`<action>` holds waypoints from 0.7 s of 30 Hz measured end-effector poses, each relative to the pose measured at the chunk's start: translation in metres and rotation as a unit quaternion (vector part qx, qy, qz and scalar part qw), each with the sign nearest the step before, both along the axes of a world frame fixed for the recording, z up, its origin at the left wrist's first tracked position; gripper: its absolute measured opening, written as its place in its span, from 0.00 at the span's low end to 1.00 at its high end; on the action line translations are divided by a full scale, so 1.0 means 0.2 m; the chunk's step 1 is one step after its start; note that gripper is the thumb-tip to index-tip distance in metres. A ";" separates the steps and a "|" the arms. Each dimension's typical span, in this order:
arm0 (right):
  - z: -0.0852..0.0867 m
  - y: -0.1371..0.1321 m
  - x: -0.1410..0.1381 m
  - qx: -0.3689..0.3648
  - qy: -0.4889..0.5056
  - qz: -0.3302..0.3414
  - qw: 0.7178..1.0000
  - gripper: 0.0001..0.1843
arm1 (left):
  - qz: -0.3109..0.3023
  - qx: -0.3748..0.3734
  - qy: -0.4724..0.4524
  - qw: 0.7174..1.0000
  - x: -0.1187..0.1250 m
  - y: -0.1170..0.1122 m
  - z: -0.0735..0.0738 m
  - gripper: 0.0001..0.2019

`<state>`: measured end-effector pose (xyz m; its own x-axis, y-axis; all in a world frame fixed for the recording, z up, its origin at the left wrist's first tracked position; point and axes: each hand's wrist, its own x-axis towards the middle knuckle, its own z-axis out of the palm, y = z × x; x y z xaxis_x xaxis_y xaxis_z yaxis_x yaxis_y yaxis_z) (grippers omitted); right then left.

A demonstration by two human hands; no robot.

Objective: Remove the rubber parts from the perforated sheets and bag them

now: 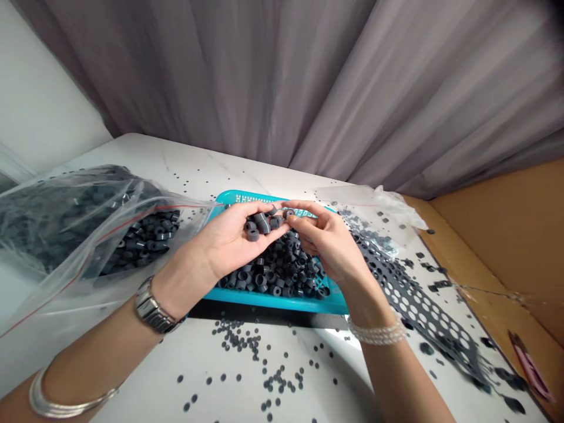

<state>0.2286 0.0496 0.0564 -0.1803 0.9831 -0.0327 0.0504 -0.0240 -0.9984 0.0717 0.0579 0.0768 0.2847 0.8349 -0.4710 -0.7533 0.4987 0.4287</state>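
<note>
Left hand (235, 241) loosely cupped beneath matte hollow cylinders (262, 223), right fingers (304, 225) pinching one, turquoise lattice basket (282, 302)

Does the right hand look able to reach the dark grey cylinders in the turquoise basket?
Probably yes: the right hand hovers over the open turquoise basket, with many dark grey cylinders uncovered, though the left hand also overhangs it.

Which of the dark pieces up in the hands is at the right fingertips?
The single small round piece at the thumb tip of the right hand; the other raised dark pieces sit grouped in the left hand.
</note>
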 end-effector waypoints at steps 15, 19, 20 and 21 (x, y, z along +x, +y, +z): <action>-0.02 0.02 0.00 -0.038 0.101 -0.020 0.994 0.11 | -0.002 -0.029 -0.038 0.999 0.01 -0.01 0.03 0.16; -0.01 0.03 0.02 -0.112 0.212 -0.008 0.971 0.09 | -0.027 -0.030 -0.052 0.998 0.00 0.01 0.03 0.21; -0.01 0.04 0.02 -0.136 0.243 0.000 0.960 0.09 | -0.026 -0.029 -0.053 0.998 0.00 0.01 0.02 0.22; 0.00 0.04 0.03 -0.158 0.270 0.006 0.950 0.09 | -0.022 -0.028 -0.054 0.998 0.00 0.02 0.01 0.23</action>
